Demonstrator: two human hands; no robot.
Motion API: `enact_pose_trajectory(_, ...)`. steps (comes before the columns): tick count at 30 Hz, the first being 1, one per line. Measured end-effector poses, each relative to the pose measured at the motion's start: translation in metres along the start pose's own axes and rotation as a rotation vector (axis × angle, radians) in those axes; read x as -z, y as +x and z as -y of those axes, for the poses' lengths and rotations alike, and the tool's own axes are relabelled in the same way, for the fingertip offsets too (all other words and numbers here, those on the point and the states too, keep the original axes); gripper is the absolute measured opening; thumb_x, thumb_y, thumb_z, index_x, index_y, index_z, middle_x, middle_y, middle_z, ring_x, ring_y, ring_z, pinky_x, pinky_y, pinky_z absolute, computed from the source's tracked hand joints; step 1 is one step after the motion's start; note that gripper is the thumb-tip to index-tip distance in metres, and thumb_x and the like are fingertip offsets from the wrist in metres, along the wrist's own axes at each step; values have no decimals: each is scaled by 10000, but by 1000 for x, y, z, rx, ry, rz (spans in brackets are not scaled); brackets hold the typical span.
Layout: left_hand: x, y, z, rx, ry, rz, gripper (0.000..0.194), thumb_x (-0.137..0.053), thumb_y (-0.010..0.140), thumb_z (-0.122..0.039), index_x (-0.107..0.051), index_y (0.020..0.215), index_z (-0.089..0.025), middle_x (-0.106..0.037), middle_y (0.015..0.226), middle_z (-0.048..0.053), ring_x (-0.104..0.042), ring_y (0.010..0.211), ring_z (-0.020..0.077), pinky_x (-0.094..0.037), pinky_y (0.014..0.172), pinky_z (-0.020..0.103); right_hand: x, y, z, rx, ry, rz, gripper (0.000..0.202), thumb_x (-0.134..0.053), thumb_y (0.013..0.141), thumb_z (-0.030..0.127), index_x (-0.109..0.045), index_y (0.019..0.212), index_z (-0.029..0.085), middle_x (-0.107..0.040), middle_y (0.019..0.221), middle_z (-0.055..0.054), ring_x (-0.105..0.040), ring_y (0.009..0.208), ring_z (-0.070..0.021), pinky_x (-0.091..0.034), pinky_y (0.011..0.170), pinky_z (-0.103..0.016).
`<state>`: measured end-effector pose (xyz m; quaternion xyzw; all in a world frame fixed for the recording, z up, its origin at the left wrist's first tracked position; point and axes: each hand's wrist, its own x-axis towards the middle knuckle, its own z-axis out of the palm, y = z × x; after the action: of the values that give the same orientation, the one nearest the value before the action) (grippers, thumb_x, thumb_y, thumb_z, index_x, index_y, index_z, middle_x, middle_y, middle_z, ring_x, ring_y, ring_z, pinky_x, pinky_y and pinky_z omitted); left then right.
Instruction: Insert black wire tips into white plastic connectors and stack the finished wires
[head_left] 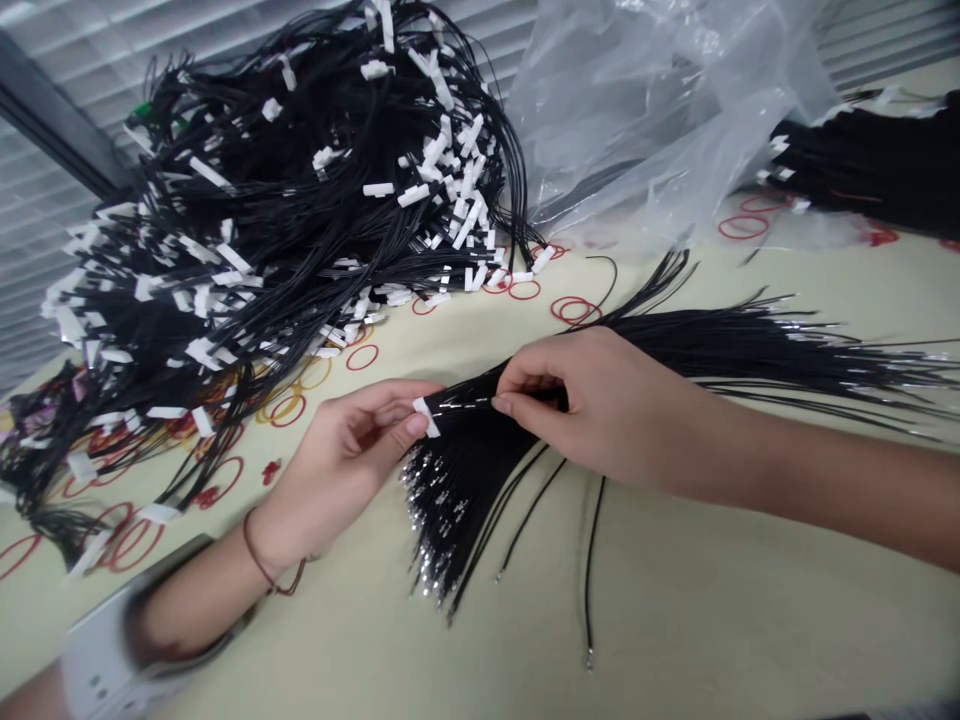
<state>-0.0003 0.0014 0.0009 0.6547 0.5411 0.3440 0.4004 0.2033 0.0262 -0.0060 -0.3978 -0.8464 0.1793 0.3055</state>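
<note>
My left hand (352, 450) pinches a small white connector housing (427, 418) between thumb and fingertips. Just to its right, my right hand (592, 395) is closed in a pinch on a thin black wire, whose end points toward the connector. Whether the wire's tip sits inside the housing, I cannot tell. Under both hands lies a thick bundle of black wires (480, 480), with bare silvery metal terminals fanned out at the lower left. The bundle's other end (750, 345) spreads to the right behind my right wrist. A few single wires stray toward the front.
A large heap of black cables with white connectors (300, 190) fills the back left. Behind the bundle is a clear plastic bag (660, 110). More black cables (870, 165) lie at the back right. Red rubber bands (574, 308) and yellow ones are scattered over the pale table (675, 600).
</note>
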Motion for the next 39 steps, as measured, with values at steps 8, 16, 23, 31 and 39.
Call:
enact_pose_trajectory(8, -1, -1, 1, -86, 2, 29, 238, -573, 777, -86, -646, 967, -208, -654, 690, -36, -596, 651, 60, -473, 614, 113, -1, 0, 2, -26, 38, 9, 162, -515, 754, 190, -637, 647, 182, -530, 491, 67, -372, 416, -18, -282, 449, -190)
enact_pose_trajectory(16, -2, 0, 1, -105, -18, 58, 262, -551, 793, -62, -641, 984, -217, -638, 675, -53, -592, 642, 32, -454, 602, 65, -1, 1, 2, -43, 29, 14, 156, -514, 744, 182, -634, 643, 180, -543, 514, 64, -388, 440, -20, -293, 472, -189)
enact_pose_trajectory(23, 0, -1, 3, -106, -1, 61, 257, -567, 789, -77, -646, 980, -230, -677, 717, -47, -604, 662, 42, -463, 616, 73, -2, 1, 3, -27, 33, 21, 148, -505, 743, 184, -624, 655, 181, -575, 576, 55, -433, 496, -36, -304, 493, -191)
enact_pose_trajectory(31, -1, -2, 3, -97, 33, 44, 243, -579, 776, -94, -654, 964, -227, -696, 751, -30, -607, 652, 67, -480, 602, 118, 0, 1, 2, 28, -30, 81, 155, -487, 759, 178, -614, 670, 168, -574, 600, 32, -446, 537, -57, -307, 522, -205)
enact_pose_trajectory(39, -1, -3, 0, -72, 19, 48, 221, -580, 773, -112, -645, 973, -181, -695, 759, 13, -610, 656, 102, -491, 596, 178, 3, 1, 5, 66, -54, 114, 163, -469, 767, 156, -602, 672, 155, -564, 601, 19, -440, 559, -70, -308, 562, -221)
